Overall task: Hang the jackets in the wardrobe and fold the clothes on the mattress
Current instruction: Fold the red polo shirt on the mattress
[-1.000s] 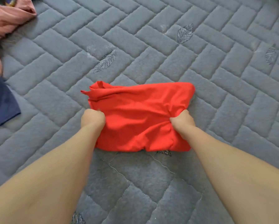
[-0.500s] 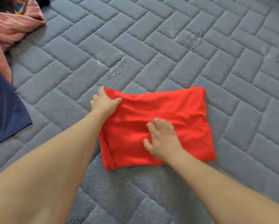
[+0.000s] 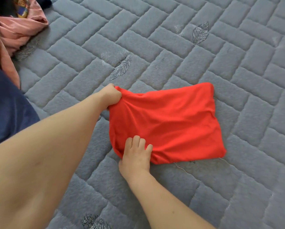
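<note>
right hand [image 3: 136, 156] fingers curled, gripping near left corner of folded bright red cloth garment [image 3: 168, 123] | left hand [image 3: 111, 95] fist clamped on its far left corner | garment lies on grey quilted mattress [image 3: 204, 187] | no readable writing

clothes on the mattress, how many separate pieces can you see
3: a folded red garment held by both hands at centre, a navy garment at left, a pink garment top left; more may lie off frame.

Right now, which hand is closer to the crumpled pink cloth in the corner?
Left. The left hand grips the folded red garment's far-left corner, nearer the pink cloth; the right hand holds its near edge.
</note>
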